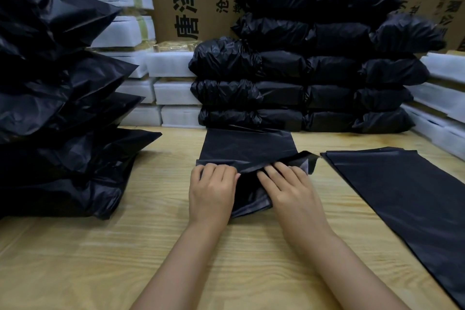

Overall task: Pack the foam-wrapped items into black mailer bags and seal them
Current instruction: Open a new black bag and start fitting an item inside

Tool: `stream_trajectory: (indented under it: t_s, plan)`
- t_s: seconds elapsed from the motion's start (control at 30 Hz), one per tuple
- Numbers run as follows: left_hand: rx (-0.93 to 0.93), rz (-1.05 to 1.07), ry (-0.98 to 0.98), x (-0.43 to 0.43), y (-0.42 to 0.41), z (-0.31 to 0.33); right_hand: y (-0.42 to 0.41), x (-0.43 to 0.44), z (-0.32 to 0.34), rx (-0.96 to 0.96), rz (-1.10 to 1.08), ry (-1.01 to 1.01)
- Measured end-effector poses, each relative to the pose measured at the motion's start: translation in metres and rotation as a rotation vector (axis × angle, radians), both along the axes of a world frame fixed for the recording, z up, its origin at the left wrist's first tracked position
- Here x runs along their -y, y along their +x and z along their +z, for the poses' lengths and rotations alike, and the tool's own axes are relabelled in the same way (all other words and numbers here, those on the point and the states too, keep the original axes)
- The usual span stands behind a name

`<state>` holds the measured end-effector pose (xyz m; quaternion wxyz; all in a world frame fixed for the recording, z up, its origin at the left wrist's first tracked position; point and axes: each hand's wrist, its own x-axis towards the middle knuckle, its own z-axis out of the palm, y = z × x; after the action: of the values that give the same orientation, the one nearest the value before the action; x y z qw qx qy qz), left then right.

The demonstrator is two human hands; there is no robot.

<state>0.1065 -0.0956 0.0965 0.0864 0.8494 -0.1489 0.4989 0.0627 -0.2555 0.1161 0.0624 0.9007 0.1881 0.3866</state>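
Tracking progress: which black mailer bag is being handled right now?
The flat bag mid-table, under the left hand and right hand; filled bags sit stacked, the spare pile lies untouched.

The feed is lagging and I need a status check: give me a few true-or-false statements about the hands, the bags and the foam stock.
1. The left hand and right hand are both on the mailer bag. True.
2. The flat empty mailers lie to the person's left. False: they lie to the right.
3. Packed black bags are stacked at the back of the table. True.
4. The right hand holds a foam-wrapped item. False: the foam-wrapped items are stacked at the back.
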Motion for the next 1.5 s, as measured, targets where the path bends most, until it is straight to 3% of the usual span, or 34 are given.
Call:
stream_trajectory:
  t_s: [0.17, 0.37, 0.53, 0.63, 0.7, 0.83, 0.93, 1.0, 1.17, 1.33, 1.5]
  plan:
    - [0.005, 0.005, -0.008, 0.002, 0.000, -0.002, 0.000, -0.016, -0.012, 0.005, 0.024, -0.082]
    - [0.029, 0.016, -0.014, 0.002, -0.001, -0.001, -0.008, -0.024, -0.012, -0.265, -0.259, -0.002]
    - [0.052, 0.035, 0.005, 0.003, -0.005, 0.002, -0.003, -0.018, -0.001, -0.398, -0.331, -0.004]
    - [0.101, 0.071, 0.073, 0.007, -0.010, 0.011, 0.004, -0.012, -0.004, -0.350, -0.323, 0.027]
    - [0.093, 0.006, 0.138, 0.015, -0.017, 0.016, 0.009, -0.007, -0.010, -0.447, -0.312, 0.063]
    - [-0.262, -0.104, 0.282, 0.043, -0.036, 0.009, 0.014, 0.000, -0.011, -0.467, -0.346, 0.147]
    - [-0.670, 0.106, 0.301, 0.047, -0.036, 0.013, 0.016, 0.009, -0.011, -0.486, -0.342, 0.180]
    - [-0.802, 0.222, 0.325, 0.040, -0.027, 0.012, 0.018, 0.015, -0.008, -0.484, -0.331, 0.195]
    - [-0.869, 0.281, 0.187, 0.025, -0.010, 0.023, 0.024, 0.024, 0.004, -0.426, -0.339, 0.129]
    - [-0.898, 0.291, 0.213, 0.016, -0.001, 0.035, 0.031, 0.029, 0.026, -0.574, -0.339, 0.108]
    - [-0.870, 0.282, 0.220, 0.013, 0.003, 0.045, 0.033, 0.026, 0.042, -0.586, -0.326, 0.111]
